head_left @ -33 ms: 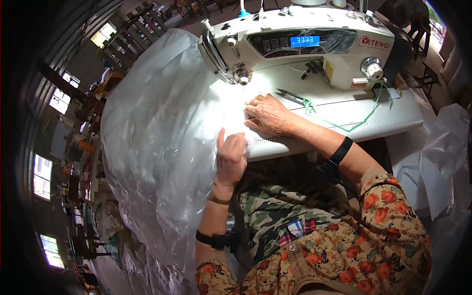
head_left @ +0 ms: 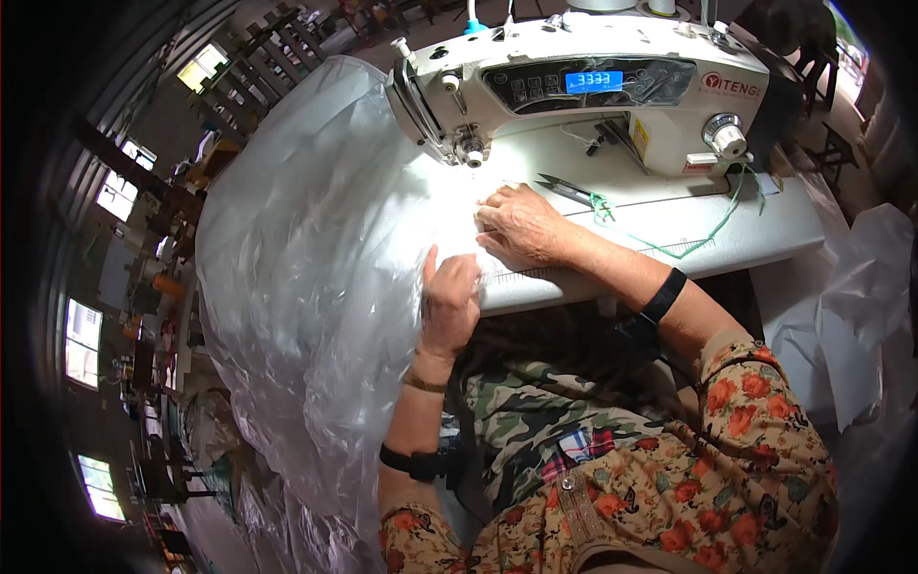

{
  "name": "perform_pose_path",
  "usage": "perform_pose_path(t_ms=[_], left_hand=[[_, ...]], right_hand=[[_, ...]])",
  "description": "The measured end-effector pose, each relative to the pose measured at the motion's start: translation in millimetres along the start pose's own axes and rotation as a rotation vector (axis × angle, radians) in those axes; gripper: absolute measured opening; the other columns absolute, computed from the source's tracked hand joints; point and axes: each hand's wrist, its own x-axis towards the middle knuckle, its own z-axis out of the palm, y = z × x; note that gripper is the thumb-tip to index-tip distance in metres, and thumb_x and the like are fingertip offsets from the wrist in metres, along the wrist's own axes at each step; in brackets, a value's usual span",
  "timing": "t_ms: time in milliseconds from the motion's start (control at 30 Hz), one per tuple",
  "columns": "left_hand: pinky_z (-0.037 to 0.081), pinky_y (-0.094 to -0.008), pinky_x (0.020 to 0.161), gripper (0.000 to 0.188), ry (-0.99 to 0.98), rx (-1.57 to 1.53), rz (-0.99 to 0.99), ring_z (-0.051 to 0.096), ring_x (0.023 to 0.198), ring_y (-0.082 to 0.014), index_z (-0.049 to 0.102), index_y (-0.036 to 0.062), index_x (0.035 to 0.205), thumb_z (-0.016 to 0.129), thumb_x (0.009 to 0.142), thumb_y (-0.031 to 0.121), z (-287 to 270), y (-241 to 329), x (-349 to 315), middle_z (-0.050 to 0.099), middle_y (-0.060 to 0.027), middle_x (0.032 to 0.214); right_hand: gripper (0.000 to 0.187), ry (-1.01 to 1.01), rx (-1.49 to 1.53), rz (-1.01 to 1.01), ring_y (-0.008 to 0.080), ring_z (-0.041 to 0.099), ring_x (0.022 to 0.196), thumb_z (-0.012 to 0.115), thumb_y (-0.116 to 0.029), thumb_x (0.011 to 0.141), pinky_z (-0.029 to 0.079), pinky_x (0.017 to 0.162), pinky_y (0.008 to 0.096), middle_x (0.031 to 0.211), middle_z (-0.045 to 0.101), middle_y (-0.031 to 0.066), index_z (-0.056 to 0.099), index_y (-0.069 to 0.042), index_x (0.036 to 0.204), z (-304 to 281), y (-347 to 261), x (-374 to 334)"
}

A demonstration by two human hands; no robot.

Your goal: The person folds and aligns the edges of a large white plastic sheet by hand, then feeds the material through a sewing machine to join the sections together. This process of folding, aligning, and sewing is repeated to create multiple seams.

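Both hands flat, grasping nothing: left hand point(head_left: 449, 304) and right hand point(head_left: 521, 225) press clear crinkled plastic sheeting point(head_left: 316, 258) at the white sewing machine point(head_left: 583, 91); most sheeting seems unsewn.

1 head camera looks steeply down, close over the sewing machine point(head_left: 583, 91).
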Motion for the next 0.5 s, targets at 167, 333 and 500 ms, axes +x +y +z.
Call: perform_pose_path(t_ms=[167,333,500], left_hand=[[0.045,-0.0496,0.096,0.006,-0.037,0.006,-0.024,0.059,0.083,-0.0368,0.058,0.0002,0.087,0.057,0.082,-0.001,2,-23,30,0.058,-0.0145,0.081],[0.050,-0.0366,0.068,0.012,0.031,-0.095,-0.108,0.060,0.070,-0.0359,0.060,-0.0035,0.079,0.067,0.083,0.005,9,-47,55,0.060,-0.0165,0.076],[0.049,-0.0309,0.068,0.019,-0.060,-0.361,-0.438,0.060,0.071,-0.0137,0.065,-0.0044,0.083,0.075,0.081,0.011,4,-54,57,0.068,-0.0100,0.077]], right_hand=[[0.018,0.024,0.040,0.023,0.0312,0.059,0.103,0.065,-0.017,0.084,0.045,0.088,0.0442,0.102,0.066,0.0129,0.066,-0.004,0.096,6,-3,0],[0.014,0.038,0.090,0.034,0.0325,0.060,0.101,0.060,-0.017,0.086,0.044,0.089,0.0463,0.099,0.065,0.0135,0.065,-0.006,0.093,5,-5,6],[0.015,0.049,0.167,0.128,0.0321,0.059,0.100,0.066,-0.019,0.087,0.043,0.090,0.0451,0.097,0.065,0.0123,0.065,-0.006,0.093,6,-1,16]])
